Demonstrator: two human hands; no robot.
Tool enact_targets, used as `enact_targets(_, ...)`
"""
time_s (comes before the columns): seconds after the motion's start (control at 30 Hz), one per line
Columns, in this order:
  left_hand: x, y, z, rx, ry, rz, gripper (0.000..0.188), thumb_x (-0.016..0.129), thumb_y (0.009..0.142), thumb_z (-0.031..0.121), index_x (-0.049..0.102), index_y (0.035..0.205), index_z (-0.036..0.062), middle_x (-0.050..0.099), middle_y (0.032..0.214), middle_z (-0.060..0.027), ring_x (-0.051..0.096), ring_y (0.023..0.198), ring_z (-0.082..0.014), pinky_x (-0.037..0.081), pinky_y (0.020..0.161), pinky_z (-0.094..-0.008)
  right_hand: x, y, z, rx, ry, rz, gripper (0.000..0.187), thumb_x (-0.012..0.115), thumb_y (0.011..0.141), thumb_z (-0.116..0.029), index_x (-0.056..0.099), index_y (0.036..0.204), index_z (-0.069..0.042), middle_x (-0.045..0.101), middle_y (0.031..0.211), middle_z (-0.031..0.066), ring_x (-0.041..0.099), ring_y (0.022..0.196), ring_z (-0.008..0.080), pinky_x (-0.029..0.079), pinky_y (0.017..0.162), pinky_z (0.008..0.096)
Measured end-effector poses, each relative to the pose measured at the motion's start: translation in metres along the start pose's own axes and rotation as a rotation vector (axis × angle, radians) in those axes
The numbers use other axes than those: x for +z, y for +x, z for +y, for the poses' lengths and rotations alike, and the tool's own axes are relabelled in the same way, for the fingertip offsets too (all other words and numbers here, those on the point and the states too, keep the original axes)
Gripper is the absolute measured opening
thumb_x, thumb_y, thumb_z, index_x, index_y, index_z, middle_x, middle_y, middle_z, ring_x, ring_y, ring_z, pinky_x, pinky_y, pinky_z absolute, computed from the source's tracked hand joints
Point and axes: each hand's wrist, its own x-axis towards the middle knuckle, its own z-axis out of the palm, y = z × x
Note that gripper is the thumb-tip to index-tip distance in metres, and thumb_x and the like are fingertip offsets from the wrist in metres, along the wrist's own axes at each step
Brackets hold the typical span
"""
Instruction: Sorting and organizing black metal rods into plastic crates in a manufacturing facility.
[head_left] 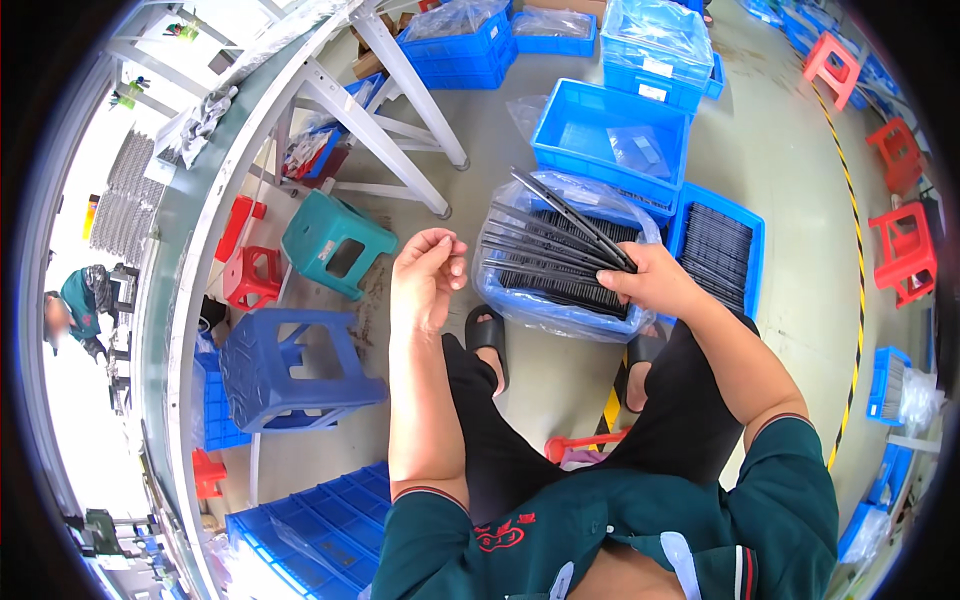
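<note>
My right hand [655, 278] grips several long, thin black strips [570, 212] near one end. They fan out to the left over a blue crate [560, 318] lined with clear plastic. More black strips [545, 285] lie in that crate, close together, partly covered by the held ones. My left hand [432, 272] is raised left of the crate, apart from the strips. Its fingers are curled in toward the thumb, and nothing shows in them.
Right of the lined crate stands another blue crate [755, 240] of dark strips. Behind is a blue crate [560, 150] holding a clear bag. A green stool [325, 225], a dark blue stool [255, 365] and a long workbench [215, 215] are on the left. Red stools [905, 255] stand far right.
</note>
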Motion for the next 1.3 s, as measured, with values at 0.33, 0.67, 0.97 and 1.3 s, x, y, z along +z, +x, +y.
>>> enact_targets(0.33, 0.032, 0.001, -0.009, 0.141, 0.349, -0.043, 0.011, 0.067, 0.082, 0.009, 0.064, 0.081, -0.001, 0.06, 0.072, 0.0015, 0.05, 0.067, -0.0059, 0.039, 0.065, -0.0208, -0.005, 0.004, 0.003, 0.025, 0.111, -0.045, 0.022, 0.064, 0.084, -0.024, 0.053, 0.075, -0.007, 0.053, 0.058, -0.0002, 0.045, 0.044, 0.0044, 0.034, 0.04, 0.0197)
enact_targets(0.67, -0.036, 0.034, 0.003, 0.273, 0.144, 0.467, 0.017, 0.066, 0.083, 0.016, 0.059, 0.074, 0.0035, 0.039, 0.055, 0.0058, 0.029, 0.045, -0.0041, 0.021, 0.041, -0.0207, -0.047, -0.013, 0.019, 0.085, 0.178, 0.105, 0.026, 0.065, 0.083, -0.03, 0.053, 0.075, -0.008, 0.05, 0.056, -0.0005, 0.043, 0.046, 0.0045, 0.032, 0.04, 0.0191)
enact_targets(0.97, -0.075, 0.094, -0.253, -0.131, 0.274, 0.862, 0.035, 0.071, 0.078, 0.019, 0.061, 0.091, -0.0114, 0.064, 0.091, -0.0158, 0.058, 0.077, -0.023, 0.046, 0.069, -0.0388, -0.042, -0.008, -0.004, -0.022, 0.408, 0.137, 0.028, 0.064, 0.083, -0.031, 0.052, 0.08, -0.006, 0.051, 0.056, -0.0002, 0.039, 0.041, 0.0032, 0.028, 0.036, 0.0185)
enact_targets(1.3, 0.07, 0.035, -0.386, -0.78, 0.088, 1.028, 0.047, 0.072, 0.076, 0.016, 0.054, 0.11, -0.0106, 0.057, 0.115, -0.0178, 0.056, 0.098, -0.0261, 0.046, 0.084, -0.0368, -0.069, -0.022, 0.034, 0.08, 0.354, 0.279, 0.027, 0.064, 0.084, -0.031, 0.05, 0.078, -0.008, 0.052, 0.056, -0.0007, 0.04, 0.038, 0.0021, 0.027, 0.033, 0.0171)
